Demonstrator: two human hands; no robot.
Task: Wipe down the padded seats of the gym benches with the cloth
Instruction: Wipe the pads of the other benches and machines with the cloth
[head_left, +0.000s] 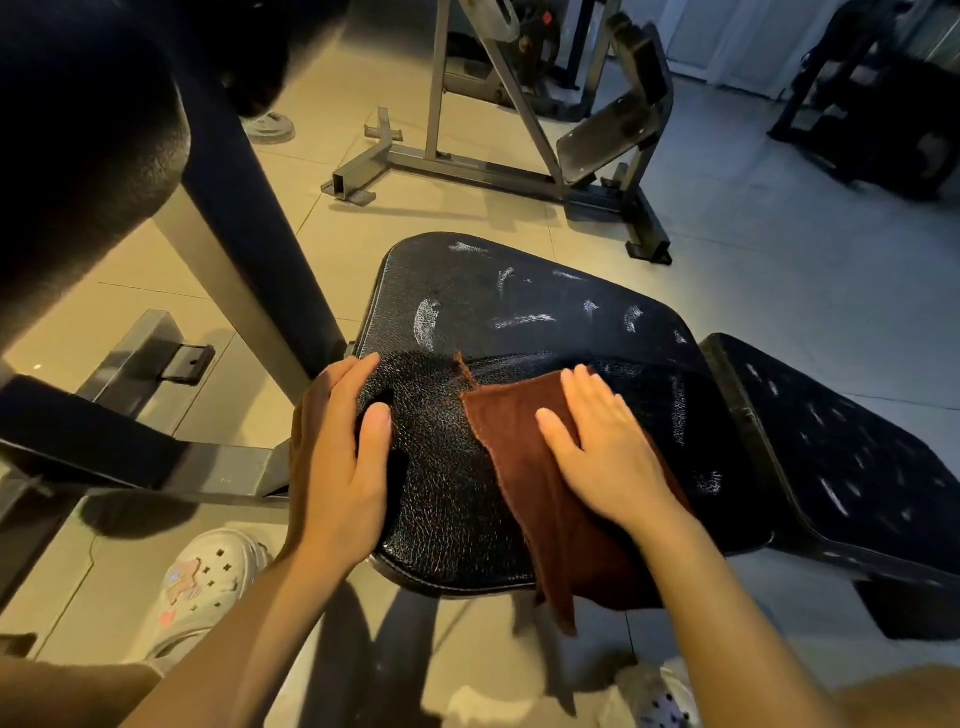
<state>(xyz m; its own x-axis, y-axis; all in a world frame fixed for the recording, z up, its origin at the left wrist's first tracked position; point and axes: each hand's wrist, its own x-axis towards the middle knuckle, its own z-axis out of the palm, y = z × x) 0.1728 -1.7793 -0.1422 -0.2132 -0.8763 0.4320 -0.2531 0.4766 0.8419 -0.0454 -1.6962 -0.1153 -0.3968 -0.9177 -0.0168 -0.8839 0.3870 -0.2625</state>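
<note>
Both my forearms come in from the bottom edge, and at their ends my hands rest apart on the padded seat (457, 467) of the desk. My right hand (605, 452) lies flat with straight fingers on the brown cloth (524, 467) and presses it down; it does not grip it. My left hand (337, 467) holds the near left edge of the seat, the thumb on top and the fingers over the side. The cloth lies long from the seat middle toward me, and its near end hangs over the front edge. Unwiped dull marks are mostly on the far part of the seat, ahead of my right hand, so I think the wipe must go forward, away from me. A second pad (841, 452) continues to the right.
</note>
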